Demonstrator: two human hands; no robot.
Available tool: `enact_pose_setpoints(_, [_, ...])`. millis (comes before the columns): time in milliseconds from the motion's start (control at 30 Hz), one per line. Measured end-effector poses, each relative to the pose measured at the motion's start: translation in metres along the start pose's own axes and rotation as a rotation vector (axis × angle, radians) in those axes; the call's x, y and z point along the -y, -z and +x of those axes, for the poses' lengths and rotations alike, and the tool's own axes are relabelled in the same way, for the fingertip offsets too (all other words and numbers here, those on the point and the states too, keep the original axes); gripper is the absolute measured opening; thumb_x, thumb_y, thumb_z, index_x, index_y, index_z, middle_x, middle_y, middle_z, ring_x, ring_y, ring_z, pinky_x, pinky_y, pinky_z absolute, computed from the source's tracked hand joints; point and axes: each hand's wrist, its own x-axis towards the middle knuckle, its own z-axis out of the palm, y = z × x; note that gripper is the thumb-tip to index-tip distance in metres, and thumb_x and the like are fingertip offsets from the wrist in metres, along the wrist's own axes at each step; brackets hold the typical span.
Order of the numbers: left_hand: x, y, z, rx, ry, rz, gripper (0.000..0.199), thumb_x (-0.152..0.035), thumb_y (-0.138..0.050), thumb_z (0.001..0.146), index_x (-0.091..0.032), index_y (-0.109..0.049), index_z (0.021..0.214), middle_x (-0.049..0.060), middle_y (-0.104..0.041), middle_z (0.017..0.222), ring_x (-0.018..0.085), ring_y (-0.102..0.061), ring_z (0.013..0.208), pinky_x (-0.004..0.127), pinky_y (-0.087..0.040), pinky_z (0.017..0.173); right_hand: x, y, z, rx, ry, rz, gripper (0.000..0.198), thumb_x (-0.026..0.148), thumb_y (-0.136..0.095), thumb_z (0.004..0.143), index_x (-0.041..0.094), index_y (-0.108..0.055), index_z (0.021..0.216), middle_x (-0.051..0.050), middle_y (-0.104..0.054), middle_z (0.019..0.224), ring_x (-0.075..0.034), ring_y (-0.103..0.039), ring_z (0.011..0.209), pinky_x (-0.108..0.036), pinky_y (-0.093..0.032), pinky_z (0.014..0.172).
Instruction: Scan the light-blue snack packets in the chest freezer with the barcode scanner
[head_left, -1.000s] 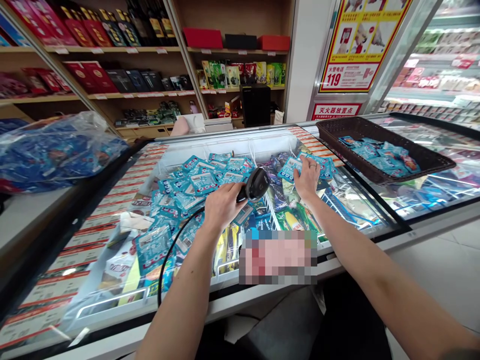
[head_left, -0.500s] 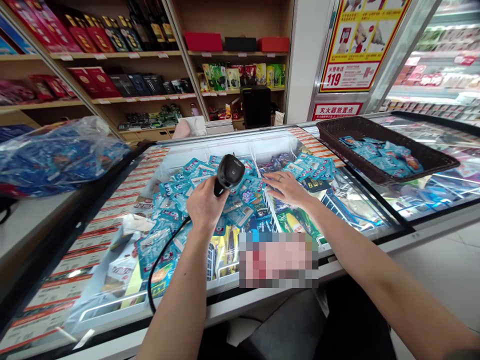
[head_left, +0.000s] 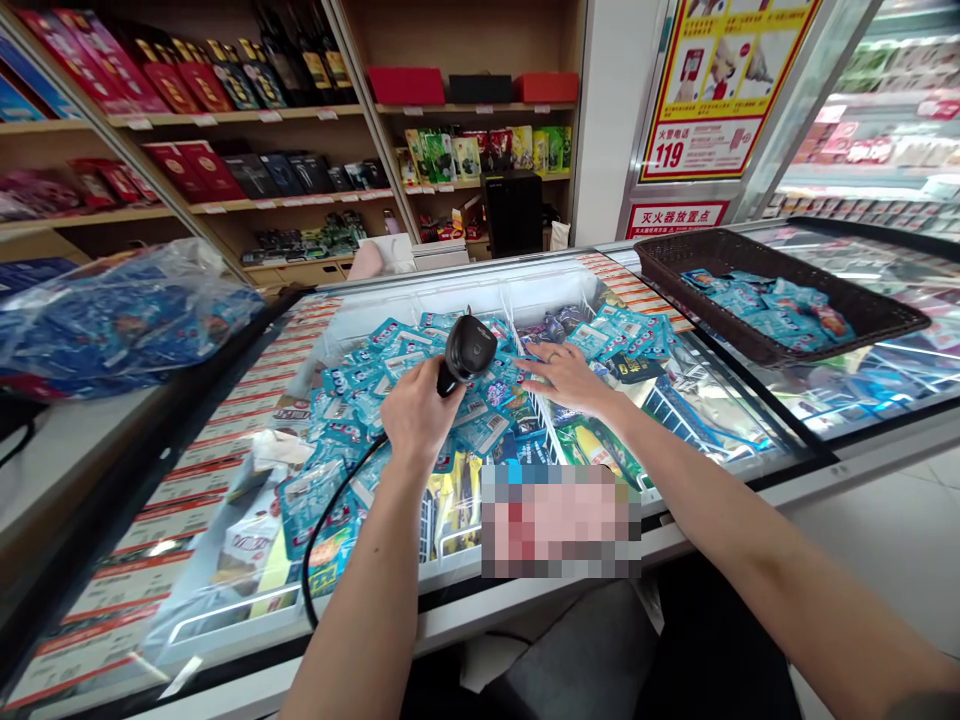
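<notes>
In the head view, my left hand (head_left: pixel 415 412) is wrapped round the handle of a black barcode scanner (head_left: pixel 472 347). Its black cord (head_left: pixel 319 525) hangs down beside my left forearm. Many blue packets (head_left: pixel 484 428) lie spread below and around the scanner, over the chest freezer (head_left: pixel 469 278). My right hand (head_left: pixel 571 376) is held palm down at the right edge of the spread, fingers apart and holding nothing. Whether its fingertips touch a packet, I cannot tell. More blue packets (head_left: pixel 634 333) are grouped just beyond that hand.
A dark brown basket (head_left: pixel 889 318) with blue packets stands at the right. At the left lies a clear plastic bag (head_left: pixel 127 315) full of blue packets. Wire dividers (head_left: pixel 551 435) split the freezer. A blurred patch hides part of the front edge. Stocked shelves (head_left: pixel 247 118) line the back.
My left hand and the scanner have shifted slightly to the right, and the scanner head has turned a little. My right hand stays nearly in place, its fingers slightly lower.
</notes>
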Motion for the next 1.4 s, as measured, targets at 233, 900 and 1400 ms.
enact_pose_setpoints(233, [0.0,0.0,0.0,-0.017,0.007,-0.009,0.038,-0.046,-0.052,0.079,-0.024,-0.056,0.11,0.005,-0.067,0.096,0.023,-0.061,0.091,0.029,-0.038,0.062,0.003,0.001,0.001,-0.056,-0.097,0.018,0.056,0.066,-0.031,0.083,0.022,-0.066,0.092,-0.007,-0.066,0.099,-0.025,-0.053,0.105,-0.05,-0.017,0.104])
enact_pose_setpoints(900, [-0.001,-0.002,-0.001,0.017,-0.061,-0.006,0.036,-0.042,-0.051,0.079,-0.024,-0.056,0.109,0.005,-0.066,0.101,0.023,-0.06,0.093,0.028,-0.039,0.063,-0.025,-0.004,0.006,-0.26,-0.34,0.256,0.049,0.03,-0.054,0.079,0.018,-0.044,0.125,-0.009,-0.059,0.112,-0.024,-0.055,0.096,-0.039,-0.042,0.086])
enact_pose_setpoints(1400, [-0.005,0.0,-0.002,0.111,-0.199,-0.035,0.035,-0.036,-0.056,0.078,-0.027,-0.056,0.112,0.003,-0.066,0.102,0.022,-0.061,0.093,0.028,-0.041,0.065,-0.028,-0.002,-0.001,-0.323,-0.28,0.463,0.039,0.032,-0.042,0.085,0.024,-0.041,0.123,-0.004,-0.06,0.102,-0.017,-0.057,0.067,-0.035,-0.048,0.072])
